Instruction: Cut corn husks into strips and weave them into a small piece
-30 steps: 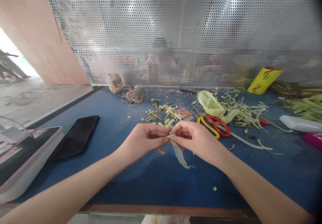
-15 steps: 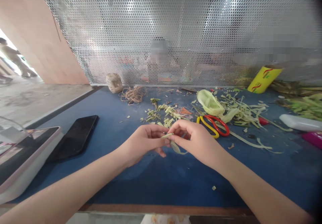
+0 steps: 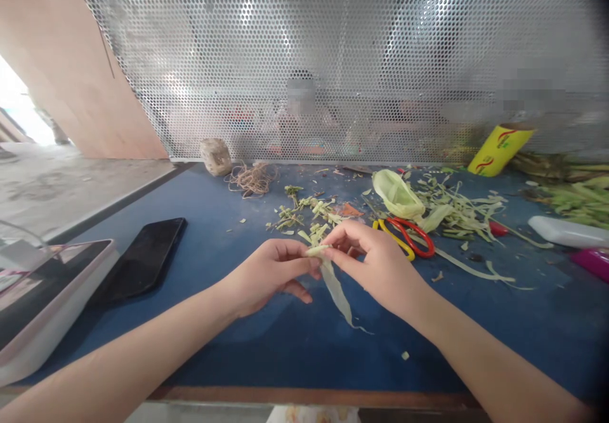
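Note:
My left hand (image 3: 271, 274) and my right hand (image 3: 375, 261) meet over the blue table (image 3: 285, 353) and both pinch the top of a pale green leaf strip (image 3: 335, 290). The strip hangs down from my fingertips toward the table, its thin tip trailing to the right. Red and yellow scissors (image 3: 409, 236) lie just beyond my right hand. A heap of cut green stem bits (image 3: 309, 214) sits behind my fingers.
A black phone (image 3: 143, 261) and a white device (image 3: 42, 302) lie at the left. Twine (image 3: 252, 179), a folded green leaf (image 3: 397, 196), leaf shreds (image 3: 461, 210), a yellow tube (image 3: 499, 150) and a white bottle (image 3: 566, 233) lie further back. A perforated metal screen (image 3: 333, 61) closes the rear.
The strip was curled up short between my fingers half a second ago; now it hangs long again. My right hand has lifted slightly, its fingers more spread.

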### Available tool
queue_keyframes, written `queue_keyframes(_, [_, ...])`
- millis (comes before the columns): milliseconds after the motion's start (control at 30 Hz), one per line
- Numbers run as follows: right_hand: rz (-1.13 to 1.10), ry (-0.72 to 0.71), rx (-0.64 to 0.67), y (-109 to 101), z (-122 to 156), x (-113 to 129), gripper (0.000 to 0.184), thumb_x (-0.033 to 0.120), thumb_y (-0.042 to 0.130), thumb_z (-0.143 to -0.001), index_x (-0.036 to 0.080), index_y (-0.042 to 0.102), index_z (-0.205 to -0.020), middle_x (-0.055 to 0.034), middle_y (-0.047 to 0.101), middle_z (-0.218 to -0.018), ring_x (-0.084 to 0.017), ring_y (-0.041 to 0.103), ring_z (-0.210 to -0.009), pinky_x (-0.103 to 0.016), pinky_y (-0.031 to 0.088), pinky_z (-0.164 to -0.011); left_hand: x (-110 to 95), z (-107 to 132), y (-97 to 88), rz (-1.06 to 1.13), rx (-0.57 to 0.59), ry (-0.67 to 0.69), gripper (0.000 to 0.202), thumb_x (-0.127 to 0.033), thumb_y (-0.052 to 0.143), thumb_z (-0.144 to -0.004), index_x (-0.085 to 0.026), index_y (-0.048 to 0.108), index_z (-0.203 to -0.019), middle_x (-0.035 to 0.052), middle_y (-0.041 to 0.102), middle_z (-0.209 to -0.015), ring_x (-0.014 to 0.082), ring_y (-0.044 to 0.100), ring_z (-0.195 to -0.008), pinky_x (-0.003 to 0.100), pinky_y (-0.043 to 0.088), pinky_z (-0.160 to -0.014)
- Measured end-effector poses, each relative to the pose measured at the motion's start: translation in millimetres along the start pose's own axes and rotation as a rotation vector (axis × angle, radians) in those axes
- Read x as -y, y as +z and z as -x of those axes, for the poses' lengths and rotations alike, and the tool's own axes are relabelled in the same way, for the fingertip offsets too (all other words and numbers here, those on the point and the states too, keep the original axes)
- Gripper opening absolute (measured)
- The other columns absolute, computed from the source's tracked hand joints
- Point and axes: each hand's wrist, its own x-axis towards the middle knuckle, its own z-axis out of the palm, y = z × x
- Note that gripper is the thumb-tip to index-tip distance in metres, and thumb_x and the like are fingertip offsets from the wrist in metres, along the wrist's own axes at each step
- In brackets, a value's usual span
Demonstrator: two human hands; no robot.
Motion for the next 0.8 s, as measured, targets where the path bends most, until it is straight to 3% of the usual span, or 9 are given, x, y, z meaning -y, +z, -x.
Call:
queue_keyframes(367, [-0.106,0.001,-0.021,-6,1,6,0.007,0.027,0.057,-0.077,0.02,0.056,-0.077,0.0017,0.059,-0.067,-0.009,0.054,-0.057,-0.019,0.043,-0.05,-4,3,-3.0,0.107,0.098,0.015,0.009,-0.019,0.066,-0.07,-0.012,0.061,-0.069,-0.0004,0.059,-0.063,0.007,0.053,-0.052,0.018,0.048,-0.046])
queue_keyframes(567, [-0.234,-0.064,0.045,-4,3,7,0.003,0.022,0.055,-0.079,0.019,0.055,-0.078,0.0026,0.056,-0.065,-0.007,0.053,-0.055,-0.018,0.043,-0.051,-5,5,-2.5,0.275,0.266,-0.003,0.013,-0.022,0.063,-0.073,-0.01,0.061,-0.077,0.003,0.059,-0.067,0.008,0.053,-0.054,0.017,0.043,-0.043])
queue_keyframes(800, [-0.405,0.007,0.147,-4,5,11,0.005,0.023,0.054,-0.08,0.019,0.053,-0.08,0.0032,0.055,-0.064,-0.007,0.053,-0.051,-0.019,0.046,-0.05,-1,5,-1.1,0.172,0.223,0.049,0.023,-0.032,0.06,-0.075,-0.011,0.054,-0.068,0.0008,0.054,-0.061,0.0076,0.05,-0.051,0.017,0.039,-0.043])
